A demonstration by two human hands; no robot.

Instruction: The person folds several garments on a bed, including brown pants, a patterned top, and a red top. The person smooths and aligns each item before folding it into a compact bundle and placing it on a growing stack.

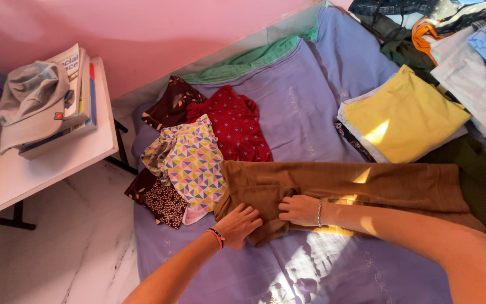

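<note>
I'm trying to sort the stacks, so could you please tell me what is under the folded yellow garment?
Under the yellow garment a white folded piece shows at its edges, and a dark patterned fabric peeks out below. Anything deeper in the stack is covered.

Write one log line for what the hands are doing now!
left hand: pressing brown trousers | right hand: flat on trousers | surface: purple bedsheet

a: pink wall [158, 28] up top, glowing warm, with a pale strip along its foot.
b: white marble floor [57, 264] lower left, grey veins through it.
a: white table [40, 169] on dark legs at the left edge, sunlight patches falling across the lavender bedsheet [322, 95].
</note>
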